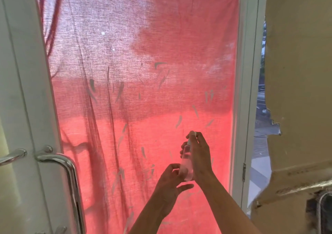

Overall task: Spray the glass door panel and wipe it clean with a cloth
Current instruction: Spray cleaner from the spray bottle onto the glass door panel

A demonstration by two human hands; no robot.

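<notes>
With the glass door panel (143, 90) streaked right before me, my right hand (201, 154) wraps the spray bottle (186, 163), finger on its nozzle to aim; my left hand (168, 181), fingers loose, steadies its base.

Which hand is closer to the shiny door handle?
The left hand. It is beside the bottom of the spray bottle, on the door handle's side. The right hand grips the bottle farther away.

Strongly backlit: daylight glowing through the red curtain (136, 93) behind the glass. Dark horizontal shadow bands across mid-cloth. Soft, slightly blurred throughout; door frame (27, 72) bowed by wide-angle distortion.
</notes>
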